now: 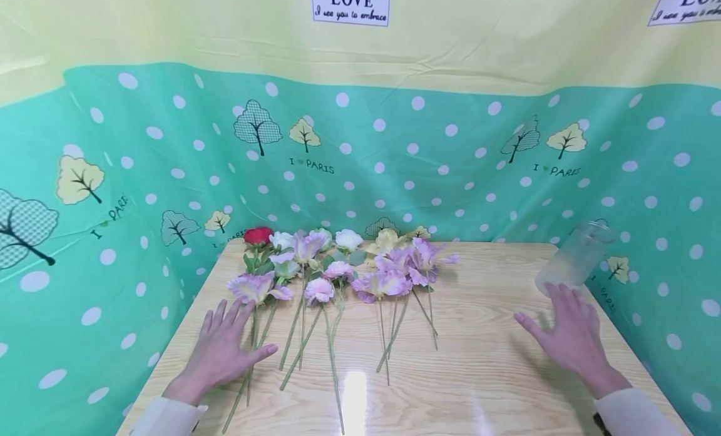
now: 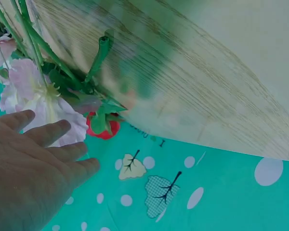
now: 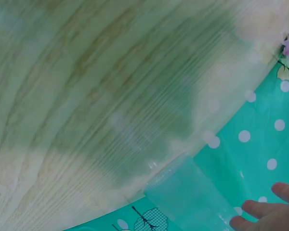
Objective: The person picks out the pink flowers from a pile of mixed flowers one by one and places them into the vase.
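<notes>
My left hand is spread flat over the stems at the table's left, its fingertips near a light-purple flower; whether it touches is unclear. In the left wrist view the pale purple petals lie just beyond its fingers, with a red flower nearby. On the right side, my right hand has its fingers extended in front of a translucent cylindrical vase. The right wrist view has the vase beside those fingertips; contact cannot be made out. Neither hand grips anything.
Several long-stemmed artificial flowers lie across the wooden table: white, pink, cream and more purple ones. Stems point toward the front. A green dotted cloth hangs around the back and sides.
</notes>
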### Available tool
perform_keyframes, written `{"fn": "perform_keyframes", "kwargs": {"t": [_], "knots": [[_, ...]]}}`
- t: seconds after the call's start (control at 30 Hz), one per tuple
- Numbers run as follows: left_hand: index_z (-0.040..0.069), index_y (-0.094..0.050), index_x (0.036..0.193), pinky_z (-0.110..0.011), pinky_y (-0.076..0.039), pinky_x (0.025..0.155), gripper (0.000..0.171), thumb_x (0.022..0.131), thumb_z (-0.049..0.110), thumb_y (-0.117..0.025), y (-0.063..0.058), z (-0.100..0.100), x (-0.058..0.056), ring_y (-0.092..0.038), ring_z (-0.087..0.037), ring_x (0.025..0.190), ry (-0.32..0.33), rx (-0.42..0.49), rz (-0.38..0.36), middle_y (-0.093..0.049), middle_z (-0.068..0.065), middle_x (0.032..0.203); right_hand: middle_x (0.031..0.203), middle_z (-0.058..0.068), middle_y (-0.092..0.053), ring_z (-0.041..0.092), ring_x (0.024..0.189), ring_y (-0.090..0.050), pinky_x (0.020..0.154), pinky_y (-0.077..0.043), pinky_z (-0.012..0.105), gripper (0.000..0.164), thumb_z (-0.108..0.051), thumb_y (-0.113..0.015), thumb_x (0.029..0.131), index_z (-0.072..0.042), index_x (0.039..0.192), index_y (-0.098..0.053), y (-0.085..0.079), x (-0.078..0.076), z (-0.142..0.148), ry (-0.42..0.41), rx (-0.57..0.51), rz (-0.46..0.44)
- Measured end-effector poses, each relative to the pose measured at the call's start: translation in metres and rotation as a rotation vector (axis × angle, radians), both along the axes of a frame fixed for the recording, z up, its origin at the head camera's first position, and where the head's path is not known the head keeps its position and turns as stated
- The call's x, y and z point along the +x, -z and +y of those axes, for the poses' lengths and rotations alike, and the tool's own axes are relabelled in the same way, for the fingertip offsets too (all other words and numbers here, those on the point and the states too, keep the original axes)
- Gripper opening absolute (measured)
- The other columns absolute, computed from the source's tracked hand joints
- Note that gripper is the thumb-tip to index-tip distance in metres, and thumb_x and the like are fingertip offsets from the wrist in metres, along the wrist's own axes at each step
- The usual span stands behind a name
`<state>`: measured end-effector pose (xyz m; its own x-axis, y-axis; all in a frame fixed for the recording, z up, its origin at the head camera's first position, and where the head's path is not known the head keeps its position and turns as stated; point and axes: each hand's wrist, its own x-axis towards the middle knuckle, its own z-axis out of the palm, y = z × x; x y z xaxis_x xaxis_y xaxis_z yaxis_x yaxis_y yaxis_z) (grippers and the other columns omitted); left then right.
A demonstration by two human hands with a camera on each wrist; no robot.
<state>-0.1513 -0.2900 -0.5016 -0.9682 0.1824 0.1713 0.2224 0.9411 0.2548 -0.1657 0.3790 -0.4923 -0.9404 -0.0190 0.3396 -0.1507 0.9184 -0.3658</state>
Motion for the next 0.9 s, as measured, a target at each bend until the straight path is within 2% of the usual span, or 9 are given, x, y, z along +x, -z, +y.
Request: {"fn": "perform_keyframes", "kwargs": {"t": [0.17,0.5,0.77,0.9], "knots": [[0.002,-0.032,0.158,-0.066,0.003,0.120,0.111,0.083,0.077,-0.064,-0.001,0.000,0.000,-0.012,-0.057,0.149,-0.001,0.001,0.001,-0.024,-0.030,0.163,0.151,0.040,-0.031,0.061,0.142,-0.017,0.110,-0.005,0.078,0.098,-0.054,-0.070,0.093,0.006,0.156,-0.026,-0.004,-0.004,0.008,0.054,-0.037,0.013],[0.002,-0.032,0.159,-0.066,0.002,0.119,0.112,0.083,0.078,-0.063,-0.001,0.000,0.000,-0.012,-0.057,0.149,-0.001,0.000,0.004,-0.026,-0.029,0.162,0.146,0.044,-0.035,0.064,0.133,-0.028,0.103,-0.018,0.078,0.103,-0.055,-0.071,0.091,0.012,0.153,-0.025,-0.013,-0.013,0.018,0.181,-0.124,0.018],[0.002,-0.032,0.159,-0.068,0.000,0.119,0.112,0.083,0.078,-0.064,0.001,-0.002,0.000,-0.012,-0.057,0.149,0.002,0.000,0.007,-0.026,-0.029,0.162,0.149,0.046,-0.029,0.066,0.133,-0.029,0.100,-0.026,0.078,0.112,-0.058,-0.071,0.090,0.013,0.156,-0.014,-0.024,-0.021,0.028,0.283,-0.219,-0.025],[0.002,-0.033,0.158,-0.069,-0.002,0.118,0.112,0.082,0.078,-0.064,0.001,-0.002,0.000,-0.012,-0.057,0.148,0.004,0.000,0.014,-0.027,-0.030,0.162,0.158,0.044,-0.015,0.064,0.141,-0.020,0.104,-0.024,0.078,0.118,-0.060,-0.070,0.090,0.008,0.159,-0.003,-0.031,-0.026,0.035,0.328,-0.316,-0.074]]}}
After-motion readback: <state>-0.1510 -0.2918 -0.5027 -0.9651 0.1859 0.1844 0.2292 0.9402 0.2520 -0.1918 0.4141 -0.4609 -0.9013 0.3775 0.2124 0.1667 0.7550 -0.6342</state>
